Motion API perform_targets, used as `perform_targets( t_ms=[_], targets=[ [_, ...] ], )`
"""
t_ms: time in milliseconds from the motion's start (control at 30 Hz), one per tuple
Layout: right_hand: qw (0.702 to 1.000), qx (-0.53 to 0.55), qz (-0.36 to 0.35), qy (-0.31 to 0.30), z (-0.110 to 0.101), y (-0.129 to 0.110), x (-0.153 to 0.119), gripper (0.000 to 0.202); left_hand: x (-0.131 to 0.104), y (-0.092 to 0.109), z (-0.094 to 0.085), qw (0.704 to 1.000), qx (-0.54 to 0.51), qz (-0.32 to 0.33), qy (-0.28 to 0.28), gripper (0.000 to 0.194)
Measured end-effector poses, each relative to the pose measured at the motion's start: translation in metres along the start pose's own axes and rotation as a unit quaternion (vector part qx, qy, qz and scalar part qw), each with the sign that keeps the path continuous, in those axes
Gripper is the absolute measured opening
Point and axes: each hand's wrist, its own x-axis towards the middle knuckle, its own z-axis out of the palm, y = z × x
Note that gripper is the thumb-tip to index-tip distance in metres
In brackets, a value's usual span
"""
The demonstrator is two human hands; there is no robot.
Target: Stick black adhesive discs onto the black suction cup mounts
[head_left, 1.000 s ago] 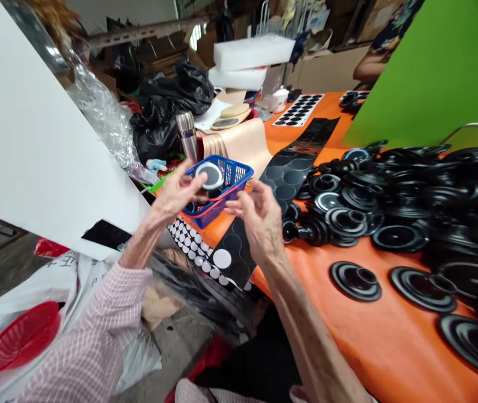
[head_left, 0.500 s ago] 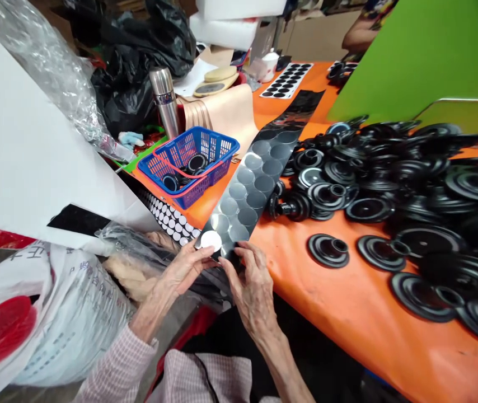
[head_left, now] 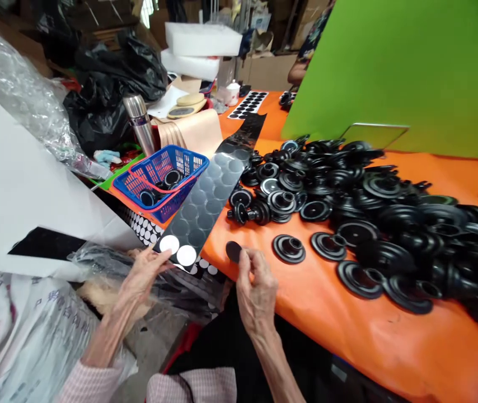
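Note:
My left hand point(head_left: 144, 274) pinches the near left corner of a long dark sheet point(head_left: 205, 196) marked with rows of round discs. Two bare white circles show at the sheet's near end. Between thumb and fingers, my right hand point(head_left: 256, 285) holds a thin black disc point(head_left: 233, 251) above the orange table, to the right of the sheet. Just beyond that hand a black flanged part point(head_left: 289, 248) lies on the table with its stem up. Similar parts lie beside it, in front of a large black heap point(head_left: 348, 196).
A blue basket point(head_left: 192, 159) with black parts stands left of the sheet. Behind it are a steel flask point(head_left: 139, 124) and a black bag. A green board point(head_left: 390, 73) rises behind the heap. A person's arm point(head_left: 296, 73) shows at the back.
My right hand has moved right, away from the sheet, with a black disc in its fingers. A second white circle now shows on the sheet. The whole view has shifted.

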Motion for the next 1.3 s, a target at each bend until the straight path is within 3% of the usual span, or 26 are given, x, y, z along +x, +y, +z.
perform_targets(
  t_ms=[67,100,133,167,233,300,367,467,533,600,667,767,833,900,967,1033,1100,1200,1300],
  targets=[
    [0.999,-0.001,-0.033,0.009,-0.01,-0.002,-0.003,0.018,-0.009,0.01,-0.004,0.982,0.116,0.095,0.118,0.047],
    [0.998,0.0,-0.061,0.01,-0.012,-0.004,-0.008,0.017,-0.017,0.013,-0.001,0.969,0.158,0.132,0.14,0.042],
    [0.996,0.001,-0.09,0.008,-0.012,-0.006,-0.014,0.018,-0.025,0.014,0.005,0.966,0.176,0.145,0.122,0.038],
    [0.993,0.003,-0.115,-0.001,-0.012,-0.008,-0.021,0.019,-0.034,0.014,0.014,0.975,0.169,0.128,0.064,0.036],
    [0.989,0.01,-0.142,-0.038,-0.014,-0.012,-0.033,0.022,-0.048,0.009,0.037,0.991,0.098,0.035,-0.088,0.034],
    [0.988,0.031,-0.127,-0.083,-0.022,-0.012,-0.039,0.025,-0.056,0.002,0.062,0.987,0.019,-0.034,-0.153,0.034],
    [0.994,0.058,-0.045,-0.085,-0.036,-0.008,-0.04,0.026,-0.058,-0.003,0.082,0.984,-0.017,-0.048,-0.17,0.032],
    [0.983,0.124,0.133,-0.021,-0.059,0.002,-0.034,0.02,-0.059,-0.004,0.107,0.968,0.021,-0.032,-0.247,0.028],
    [0.964,0.165,0.204,0.039,-0.072,0.009,-0.03,0.024,-0.057,-0.001,0.124,0.96,0.085,0.021,-0.266,0.026],
    [0.953,0.172,0.225,0.109,-0.084,0.017,-0.026,0.027,-0.052,0.0,0.148,0.958,0.162,0.117,-0.208,0.024],
    [0.95,0.157,0.22,0.154,-0.099,0.025,-0.023,0.026,-0.044,-0.001,0.176,0.937,0.228,0.218,-0.149,0.026],
    [0.959,0.137,0.212,0.128,-0.125,0.038,-0.025,0.027,-0.029,-0.009,0.216,0.886,0.299,0.31,-0.174,0.027],
    [0.965,0.118,0.216,0.089,-0.14,0.043,-0.028,0.027,-0.021,-0.013,0.229,0.885,0.284,0.313,-0.198,0.018],
    [0.973,0.087,0.202,0.068,-0.15,0.046,-0.031,0.024,-0.017,-0.014,0.228,0.925,0.197,0.233,-0.225,0.012],
    [0.984,0.056,0.156,0.065,-0.154,0.045,-0.032,0.022,-0.018,-0.011,0.216,0.956,0.061,0.075,-0.277,0.018],
    [0.99,0.042,0.12,0.053,-0.152,0.041,-0.03,0.021,-0.025,-0.007,0.201,0.944,-0.058,-0.088,-0.311,0.025],
    [0.99,0.062,0.121,0.042,-0.147,0.034,-0.026,0.025,-0.033,-0.004,0.187,0.917,-0.132,-0.19,-0.325,0.026],
    [0.974,0.141,0.172,0.038,-0.138,0.024,-0.019,0.018,-0.045,-0.005,0.171,0.894,-0.185,-0.219,-0.344,0.022],
    [0.949,0.213,0.231,0.014,-0.132,0.019,-0.014,0.026,-0.05,-0.008,0.159,0.896,-0.178,-0.176,-0.368,0.016]
  ],
)
